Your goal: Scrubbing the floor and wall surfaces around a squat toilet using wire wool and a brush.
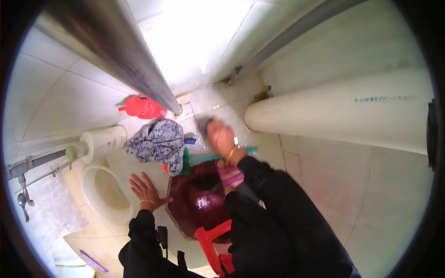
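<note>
My left hand lies with fingers spread on the pale raised floor, left of the maroon squat toilet pan. Nothing is in it. Farther ahead, my right hand is closed on a dark grey scouring pad, pressed to the wet tiles beyond the pan; motion smears its edges. Beneath my right wrist lies a brush with a long teal handle, its middle hidden by the wrist. A crumpled blue-and-white patterned cloth sits between my hands, with a green piece showing beside it.
A thick metal pipe and a red bottle stand beyond the cloth. At left are a white bottle with a green top, a white bucket and a tap. A large white pipe crosses the right; a red stool is close below.
</note>
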The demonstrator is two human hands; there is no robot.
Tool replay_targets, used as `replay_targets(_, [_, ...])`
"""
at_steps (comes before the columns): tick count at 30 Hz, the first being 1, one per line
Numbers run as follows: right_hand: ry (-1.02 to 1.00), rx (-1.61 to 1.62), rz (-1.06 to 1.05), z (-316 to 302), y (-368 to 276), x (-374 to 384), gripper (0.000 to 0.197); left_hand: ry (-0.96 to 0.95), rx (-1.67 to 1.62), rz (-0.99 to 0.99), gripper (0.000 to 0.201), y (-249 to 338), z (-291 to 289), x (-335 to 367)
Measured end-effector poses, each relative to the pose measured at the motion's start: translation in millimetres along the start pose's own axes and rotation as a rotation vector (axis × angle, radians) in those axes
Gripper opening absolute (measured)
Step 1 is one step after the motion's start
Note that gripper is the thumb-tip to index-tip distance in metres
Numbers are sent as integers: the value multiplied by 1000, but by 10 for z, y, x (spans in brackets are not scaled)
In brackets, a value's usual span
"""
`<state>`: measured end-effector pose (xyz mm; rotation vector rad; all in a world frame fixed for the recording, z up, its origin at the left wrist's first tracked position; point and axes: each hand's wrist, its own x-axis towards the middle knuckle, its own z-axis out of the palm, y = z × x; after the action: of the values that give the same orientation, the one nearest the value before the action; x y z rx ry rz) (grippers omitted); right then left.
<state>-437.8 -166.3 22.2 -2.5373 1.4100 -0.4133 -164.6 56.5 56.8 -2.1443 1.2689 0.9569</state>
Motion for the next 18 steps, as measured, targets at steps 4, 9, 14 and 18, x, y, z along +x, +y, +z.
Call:
replay_targets(4, [-34,-266,150,-143,898,1007,9,-30,-18,8,164,236,-164,36])
replay_targets(9, [-40,-165,311,-200,495,993,23,21,-2,9,167,13,26,6])
replay_targets(14, [176,-210,125,-113,495,656,37,-8,-9,6,165,55,-7,5])
replay_targets(18, [108,-242,141,-188,653,846,40,-18,2,-2,165,97,-28,26])
